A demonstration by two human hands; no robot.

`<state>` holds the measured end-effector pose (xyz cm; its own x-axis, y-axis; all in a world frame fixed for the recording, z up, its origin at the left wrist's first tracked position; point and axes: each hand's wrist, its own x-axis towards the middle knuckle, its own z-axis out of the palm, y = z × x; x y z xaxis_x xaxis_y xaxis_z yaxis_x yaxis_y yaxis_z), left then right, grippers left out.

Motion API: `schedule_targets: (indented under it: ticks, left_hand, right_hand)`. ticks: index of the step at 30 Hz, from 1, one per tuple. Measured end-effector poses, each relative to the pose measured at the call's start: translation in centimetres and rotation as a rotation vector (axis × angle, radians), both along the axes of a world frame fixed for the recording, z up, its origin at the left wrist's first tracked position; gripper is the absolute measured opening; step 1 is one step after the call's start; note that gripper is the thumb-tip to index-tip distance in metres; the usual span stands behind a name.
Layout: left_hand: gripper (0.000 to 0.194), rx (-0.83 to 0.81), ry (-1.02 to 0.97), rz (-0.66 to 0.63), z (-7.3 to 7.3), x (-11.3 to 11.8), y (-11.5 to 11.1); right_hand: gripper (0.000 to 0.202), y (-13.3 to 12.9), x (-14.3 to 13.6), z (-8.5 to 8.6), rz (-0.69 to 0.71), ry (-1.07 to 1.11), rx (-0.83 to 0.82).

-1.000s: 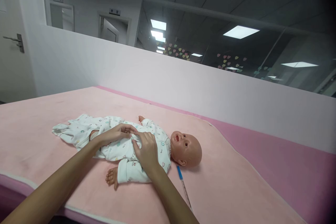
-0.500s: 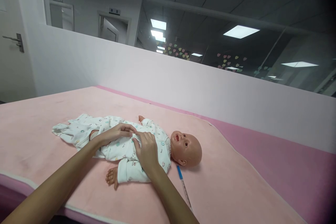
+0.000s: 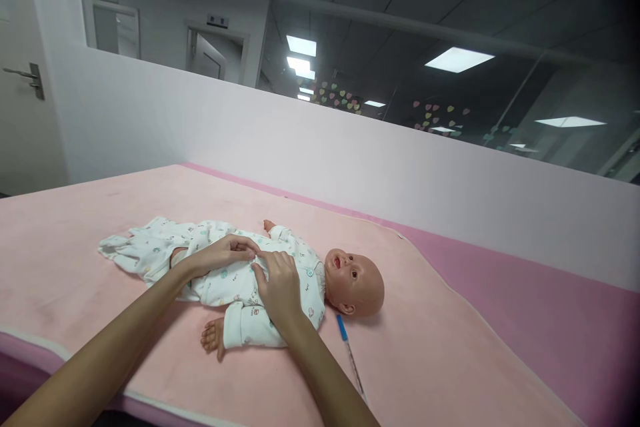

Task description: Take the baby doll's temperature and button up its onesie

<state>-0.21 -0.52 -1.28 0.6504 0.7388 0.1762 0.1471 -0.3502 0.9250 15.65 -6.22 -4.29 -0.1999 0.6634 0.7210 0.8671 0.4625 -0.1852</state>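
Note:
A baby doll lies on its back, its head to the right and its legs to the left. It wears a white printed top with a round button near the neck. My left hand rests over the doll's belly, fingertips bent together on the top's front. Beside it, my right hand lies over the chest, thumb and fingers closing on the same cloth. The fingertips of both hands meet at the front edge; whatever small part lies between them is hidden. White printed trousers cover the doll's legs.
A slim glass thermometer-like stick with a blue end lies near the doll's head, partly behind my right forearm. Everything sits on a pink padded mat. A low white wall with a window above borders the far side.

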Motion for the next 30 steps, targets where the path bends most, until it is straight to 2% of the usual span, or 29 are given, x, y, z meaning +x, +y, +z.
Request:
schedule_targets:
  ticks: [9, 15, 23, 30]
  left_hand:
    - [0.039, 0.008, 0.014, 0.047, 0.25, 0.00, -0.21]
    - [0.033, -0.033, -0.033, 0.002, 0.42, -0.05, -0.30]
    - [0.034, -0.055, -0.032, 0.000, -0.05, -0.20, 0.20]
    - [0.035, -0.066, -0.044, -0.008, 0.13, -0.10, -0.17]
  right_hand:
    - [0.015, -0.19, -0.09, 0.03, -0.022, -0.025, -0.002]
    - [0.015, -0.27, -0.13, 0.10, -0.027, -0.020, -0.012]
    - [0.015, -0.28, -0.07, 0.05, -0.019, -0.028, -0.012]
    - [0.014, -0.17, -0.09, 0.05, -0.025, -0.033, 0.005]
